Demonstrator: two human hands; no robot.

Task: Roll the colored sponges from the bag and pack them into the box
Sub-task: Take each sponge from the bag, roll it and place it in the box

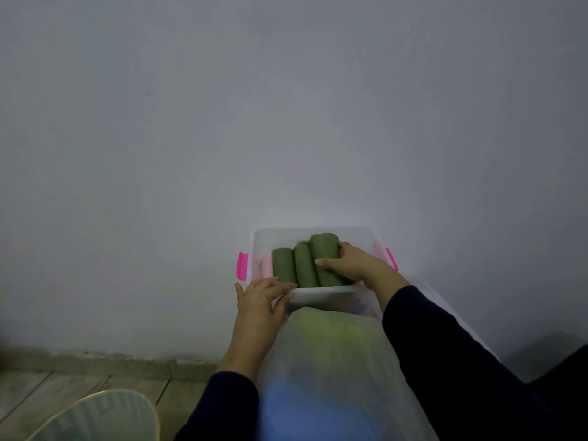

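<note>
A clear plastic box (276, 234) with pink latches stands against the wall. Three rolled green sponges lie side by side in it; a pink roll (266, 265) shows at the left. My right hand (353, 264) wraps around the rightmost green roll (324, 249) inside the box. My left hand (259, 297) rests on the box's near left rim, fingers spread, touching the base of the leftmost green roll (284, 264). A translucent bag (331, 361) lies between my arms, with green and blue sponges showing through it.
A plain grey wall rises directly behind the box. Wooden floor boards (79, 383) lie at the lower left. A pale round ribbed object (95, 415) sits at the bottom left corner. A dark shape (566, 367) fills the lower right.
</note>
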